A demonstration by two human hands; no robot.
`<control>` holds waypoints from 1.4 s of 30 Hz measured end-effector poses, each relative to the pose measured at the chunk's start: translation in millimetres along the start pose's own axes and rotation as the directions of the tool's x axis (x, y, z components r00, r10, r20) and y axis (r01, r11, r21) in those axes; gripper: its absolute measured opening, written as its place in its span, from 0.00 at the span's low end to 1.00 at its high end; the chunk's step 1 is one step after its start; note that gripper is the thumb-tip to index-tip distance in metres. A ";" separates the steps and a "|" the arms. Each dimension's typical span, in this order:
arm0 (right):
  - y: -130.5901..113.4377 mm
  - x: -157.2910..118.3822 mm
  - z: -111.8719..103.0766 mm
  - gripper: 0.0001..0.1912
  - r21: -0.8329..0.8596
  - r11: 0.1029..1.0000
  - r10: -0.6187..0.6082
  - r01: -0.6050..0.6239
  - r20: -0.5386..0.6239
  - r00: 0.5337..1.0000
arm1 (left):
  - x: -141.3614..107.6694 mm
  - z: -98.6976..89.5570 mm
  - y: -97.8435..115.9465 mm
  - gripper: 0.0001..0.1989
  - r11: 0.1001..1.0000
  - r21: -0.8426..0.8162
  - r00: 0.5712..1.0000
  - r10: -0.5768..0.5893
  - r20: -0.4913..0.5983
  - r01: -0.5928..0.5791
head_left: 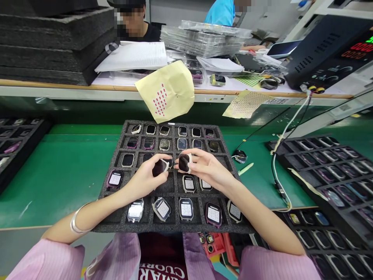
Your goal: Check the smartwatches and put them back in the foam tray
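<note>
My left hand (148, 173) grips a smartwatch case (159, 168) with a dark screen and a pale frame, tilted between thumb and fingers. In my right hand (208, 165) is a second smartwatch case (184, 162), also dark-screened, with its pale edge toward the thumb. Both hands hover over the middle of a black foam tray (171, 224). Strapless watch cases fill many of its compartments. Those in the far rows have dark screens, while several nearer ones, such as a lit watch case (186, 208), show white screens with text.
More foam trays of watch cases (329, 163) lie at the right, and another tray (20, 144) at the left. A cable (281, 155) hangs from a power supply (326, 54). Sticker sheets (169, 91) droop off the shelf. Two people are beyond it.
</note>
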State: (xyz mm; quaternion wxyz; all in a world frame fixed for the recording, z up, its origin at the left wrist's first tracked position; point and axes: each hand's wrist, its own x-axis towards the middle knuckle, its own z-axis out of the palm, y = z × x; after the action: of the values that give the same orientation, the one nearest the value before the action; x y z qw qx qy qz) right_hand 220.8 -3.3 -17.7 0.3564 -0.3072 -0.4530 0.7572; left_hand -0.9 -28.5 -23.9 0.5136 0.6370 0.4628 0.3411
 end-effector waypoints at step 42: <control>-4.8 -12.7 6.2 0.20 -0.122 0.992 -0.034 0.039 0.044 0.998 | -2.2 -0.1 1.7 0.18 0.973 0.164 0.987 0.157 0.034 -0.161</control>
State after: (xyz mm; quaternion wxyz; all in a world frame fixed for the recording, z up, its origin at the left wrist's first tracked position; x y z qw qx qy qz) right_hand 224.3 -15.0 -9.1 0.3411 -0.3044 -0.5116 0.7275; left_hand -1.4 -30.6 -22.1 0.4345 0.7160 0.4318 0.3348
